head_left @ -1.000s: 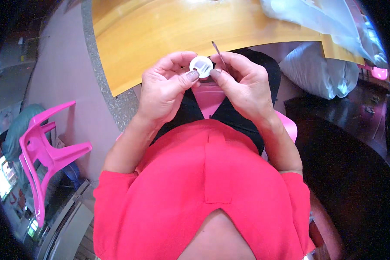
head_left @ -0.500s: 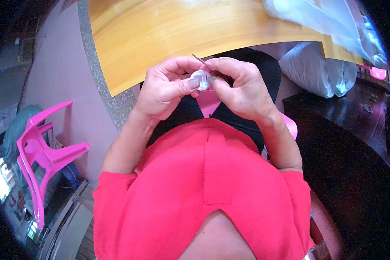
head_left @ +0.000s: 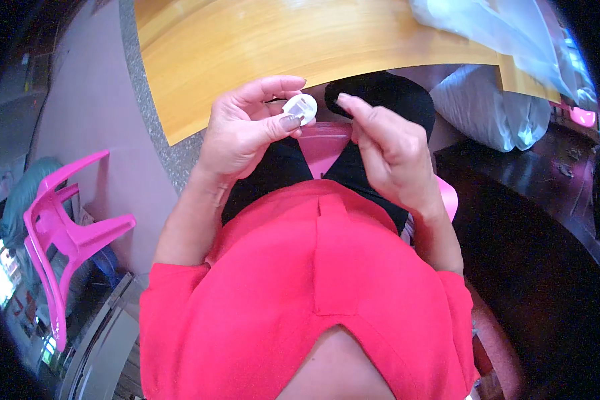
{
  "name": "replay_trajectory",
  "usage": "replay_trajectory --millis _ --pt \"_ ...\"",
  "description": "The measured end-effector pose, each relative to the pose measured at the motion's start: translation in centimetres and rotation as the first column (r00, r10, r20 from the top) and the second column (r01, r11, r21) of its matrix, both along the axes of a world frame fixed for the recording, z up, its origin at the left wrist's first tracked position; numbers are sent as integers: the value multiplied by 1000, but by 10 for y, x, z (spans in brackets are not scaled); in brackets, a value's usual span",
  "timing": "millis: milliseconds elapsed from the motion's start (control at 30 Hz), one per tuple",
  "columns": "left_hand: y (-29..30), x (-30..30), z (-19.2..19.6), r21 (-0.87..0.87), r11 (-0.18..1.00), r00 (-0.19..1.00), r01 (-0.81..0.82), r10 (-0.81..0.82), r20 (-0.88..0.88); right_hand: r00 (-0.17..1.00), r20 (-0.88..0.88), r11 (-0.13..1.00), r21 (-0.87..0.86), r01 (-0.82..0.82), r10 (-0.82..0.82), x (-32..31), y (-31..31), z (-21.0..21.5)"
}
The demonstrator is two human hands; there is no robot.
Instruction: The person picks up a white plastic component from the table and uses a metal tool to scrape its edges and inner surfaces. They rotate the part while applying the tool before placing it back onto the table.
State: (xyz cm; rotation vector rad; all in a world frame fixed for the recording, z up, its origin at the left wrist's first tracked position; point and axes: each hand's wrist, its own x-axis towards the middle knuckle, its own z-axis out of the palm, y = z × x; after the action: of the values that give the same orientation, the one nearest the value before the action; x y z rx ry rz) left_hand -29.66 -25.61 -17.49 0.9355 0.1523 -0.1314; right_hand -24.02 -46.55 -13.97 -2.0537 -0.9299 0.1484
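Observation:
Over my lap, my left hand [head_left: 240,137] pinches a small round white plastic piece [head_left: 305,107] between thumb and fingers. A squared, recessed shape shows on the piece's face. My right hand [head_left: 397,150] is a short way to the right, apart from the piece. Its index finger points toward the left hand while the other fingers curl inward. The inside of the right hand is hidden, so whatever it may hold does not show.
A wooden table [head_left: 247,60] lies just beyond my hands, with clear plastic wrapping [head_left: 487,27] at its right. A full white plastic bag [head_left: 480,107] sits beneath that side. A pink plastic chair [head_left: 63,230] is at the left.
My right hand has pulled away to the right from the white piece. The left hand has tilted the piece and shifted slightly left. A thin dark stick between the hands is out of sight.

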Motion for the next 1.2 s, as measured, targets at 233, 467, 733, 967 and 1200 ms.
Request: replay_trajectory --millis 233,467,733,967,1200 --pt "-5 0 -1 2 999 996 34 -34 86 986 149 993 -107 -54 69 -8 2 -5" --pt "-5 -4 5 52 998 997 27 -31 68 986 150 989 -136 -58 79 -12 7 -1" --pt "-3 -7 3 47 999 999 21 -23 42 977 195 987 -156 -50 81 -13 10 -4" --pt "-1 -9 3 32 999 999 25 -25 26 977 194 989 -140 -55 82 -12 13 -2" --pt "-2 -9 1 50 999 998 20 -23 65 980 152 984 -140 -107 128 -8 10 -7"
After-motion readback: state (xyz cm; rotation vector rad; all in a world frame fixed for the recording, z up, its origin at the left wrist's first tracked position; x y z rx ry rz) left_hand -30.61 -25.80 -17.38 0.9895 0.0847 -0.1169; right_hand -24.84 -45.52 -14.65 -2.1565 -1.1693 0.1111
